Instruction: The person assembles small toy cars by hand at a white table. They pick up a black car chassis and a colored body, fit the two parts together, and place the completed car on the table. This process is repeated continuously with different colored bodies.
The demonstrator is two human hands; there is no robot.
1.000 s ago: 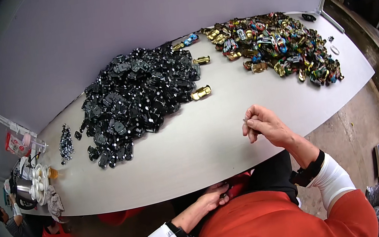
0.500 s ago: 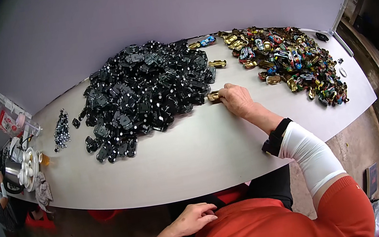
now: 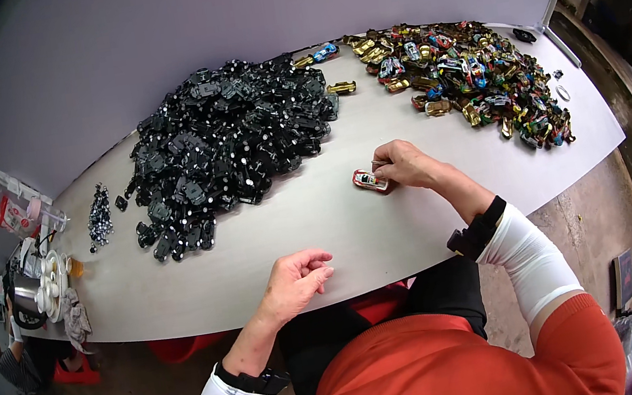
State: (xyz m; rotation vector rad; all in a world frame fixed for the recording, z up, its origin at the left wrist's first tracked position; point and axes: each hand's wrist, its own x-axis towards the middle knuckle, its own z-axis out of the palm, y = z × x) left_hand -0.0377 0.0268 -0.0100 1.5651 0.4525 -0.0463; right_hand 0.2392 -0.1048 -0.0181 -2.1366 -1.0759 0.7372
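My right hand (image 3: 408, 166) is over the middle of the table, thumb and fingers closed on the rear end of a small red-and-white toy car (image 3: 368, 181). The car is at the tabletop; a small gap under it, if any, cannot be made out. My left hand (image 3: 296, 284) hovers over the table's near edge, fingers loosely bent and thumb apart, with nothing in it. Behind them, a large heap of black toy car bases (image 3: 226, 141) with small wheels covers the left middle. Shiny gold and coloured toy cars (image 3: 469, 76) are heaped at the right.
A gold toy car (image 3: 341, 88) and a blue one (image 3: 325, 52) lie between the heaps. A small pile of silvery parts (image 3: 99, 217) is farther left. Cups on a tray (image 3: 52, 288), a metal pot (image 3: 27, 302) and a cloth (image 3: 75, 319) stand at the left edge. Another person (image 3: 10, 362) sits beyond.
My right hand has drawn nearer from the black heap's edge; a golden car showed at its fingertips before, a red-and-white one now. My left hand has risen from my lap to the table edge.
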